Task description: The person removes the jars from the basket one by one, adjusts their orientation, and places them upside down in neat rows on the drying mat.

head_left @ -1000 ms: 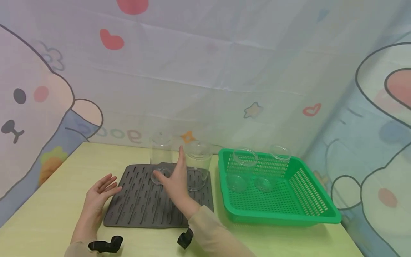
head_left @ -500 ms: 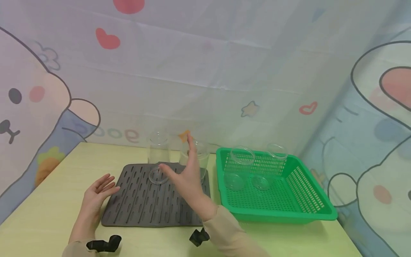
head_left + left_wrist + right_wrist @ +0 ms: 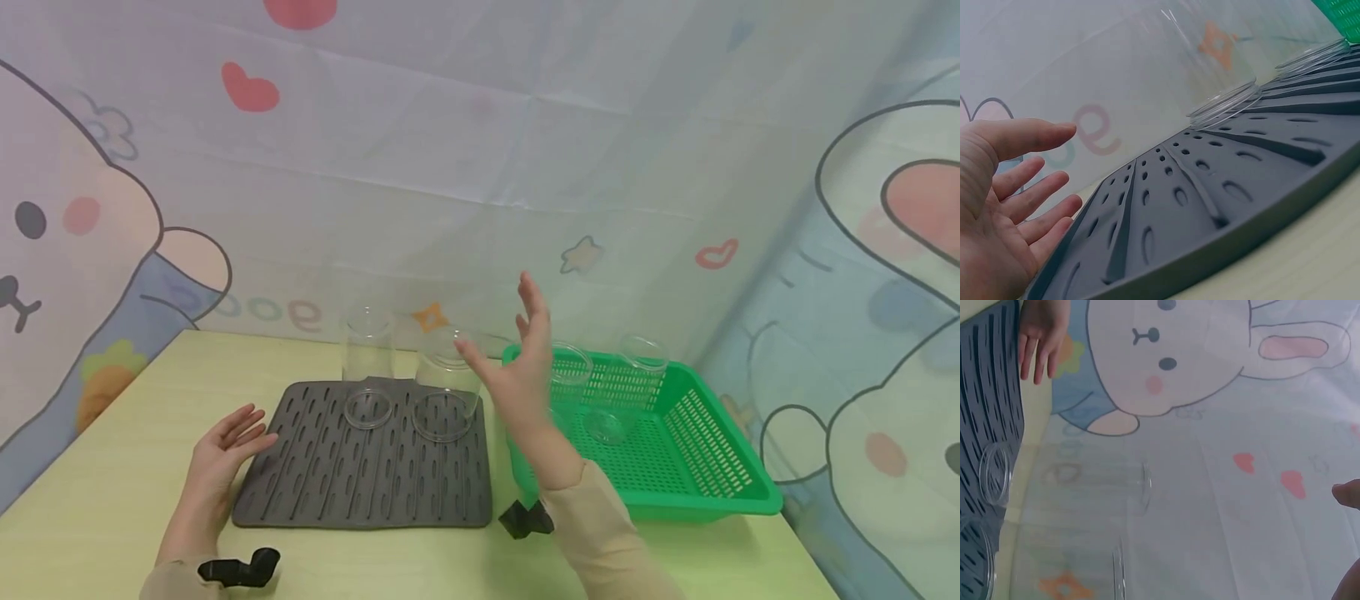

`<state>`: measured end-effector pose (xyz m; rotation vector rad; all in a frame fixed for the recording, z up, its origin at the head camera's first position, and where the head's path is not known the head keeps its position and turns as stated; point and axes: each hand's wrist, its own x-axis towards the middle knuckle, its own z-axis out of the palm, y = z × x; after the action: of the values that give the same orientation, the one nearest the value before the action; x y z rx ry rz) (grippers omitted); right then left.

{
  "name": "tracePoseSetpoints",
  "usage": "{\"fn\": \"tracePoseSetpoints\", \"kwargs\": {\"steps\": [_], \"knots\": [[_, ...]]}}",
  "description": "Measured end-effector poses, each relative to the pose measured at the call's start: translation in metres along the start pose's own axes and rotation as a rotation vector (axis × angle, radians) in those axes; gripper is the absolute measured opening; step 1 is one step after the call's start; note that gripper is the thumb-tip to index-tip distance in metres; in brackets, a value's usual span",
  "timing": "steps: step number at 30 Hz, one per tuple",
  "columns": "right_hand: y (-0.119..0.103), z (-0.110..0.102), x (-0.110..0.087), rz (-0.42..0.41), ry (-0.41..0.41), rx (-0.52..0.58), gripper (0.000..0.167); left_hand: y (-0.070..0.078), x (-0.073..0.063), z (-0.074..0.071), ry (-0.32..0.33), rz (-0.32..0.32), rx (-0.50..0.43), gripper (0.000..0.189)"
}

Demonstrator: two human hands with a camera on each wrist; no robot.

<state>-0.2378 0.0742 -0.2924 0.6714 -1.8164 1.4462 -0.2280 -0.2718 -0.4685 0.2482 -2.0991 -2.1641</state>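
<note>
Two clear glasses stand side by side on a dark grey drying mat (image 3: 360, 492), the narrower glass (image 3: 367, 354) left of the wider glass (image 3: 442, 417). Their wide rims rest on the mat, mouths down. My right hand (image 3: 521, 379) is raised with fingers extended and thumb apart, holding nothing. In the head view it overlaps the left end of a green basket (image 3: 720, 500) and partly hides one glass (image 3: 573, 362) inside. Another glass (image 3: 637, 383) stands upright in the basket. My left hand (image 3: 225, 450) hovers palm-in by the mat's left edge, fingers relaxed and holding nothing.
The pale yellow table (image 3: 97, 467) carries the mat and the basket. A printed cloth (image 3: 420, 167) hangs close behind its back edge. Black mounts, one being the left mount (image 3: 240, 569), sit on both wrists.
My right hand has moved right and up, from beside the wider glass on the mat to in front of the basket's left end. My left hand stays put.
</note>
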Motion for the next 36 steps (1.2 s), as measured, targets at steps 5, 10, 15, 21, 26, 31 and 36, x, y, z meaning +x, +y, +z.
{"fn": "tracePoseSetpoints", "kwargs": {"steps": [5, 10, 15, 21, 26, 31, 36], "knots": [[0.011, -0.025, 0.011, 0.055, 0.108, 0.010, 0.078, 0.000, 0.001, 0.001, -0.007, 0.005, 0.009, 0.087], [0.024, -0.047, 0.017, 0.111, 0.166, -0.026, 0.072, 0.002, 0.002, 0.000, -0.011, -0.008, 0.036, 0.088], [0.045, -0.071, 0.020, 0.177, 0.202, -0.075, 0.074, 0.002, 0.002, 0.001, -0.015, -0.038, 0.059, 0.089], [0.060, -0.107, 0.025, 0.340, 0.220, -0.142, 0.082, 0.002, 0.002, 0.002, -0.002, -0.043, 0.072, 0.090], [0.073, -0.138, 0.028, 0.533, 0.176, -0.221, 0.093, 0.003, 0.001, 0.003, 0.003, -0.048, 0.076, 0.090], [0.088, -0.157, 0.027, 0.658, 0.100, -0.290, 0.100, 0.003, 0.002, 0.003, 0.007, -0.061, 0.084, 0.091], [0.100, -0.169, 0.025, 0.729, 0.049, -0.335, 0.107, 0.001, 0.002, 0.004, 0.013, -0.061, 0.091, 0.092]]}}
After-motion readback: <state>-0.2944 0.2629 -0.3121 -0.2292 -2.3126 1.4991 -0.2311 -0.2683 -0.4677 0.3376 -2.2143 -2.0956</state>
